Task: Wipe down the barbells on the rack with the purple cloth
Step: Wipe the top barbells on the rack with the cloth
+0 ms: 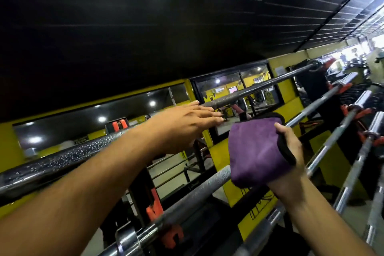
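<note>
Purple folded microfibre cloth (254,149) gripped in right hand (291,151), pressed on silver knurled barbell (187,199); left hand (182,127) (fingers straight) rests on wet dark barbell (62,160) above it.

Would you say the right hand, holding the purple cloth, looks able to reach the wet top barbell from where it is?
Probably yes. The right hand grips the purple cloth beside the silver bar, just below the wet top barbell. Only the left hand, at that bar, might crowd it.

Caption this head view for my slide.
Right hand holds folded purple cloth against silver barbell; left hand reaches over wet dark barbell.
</note>
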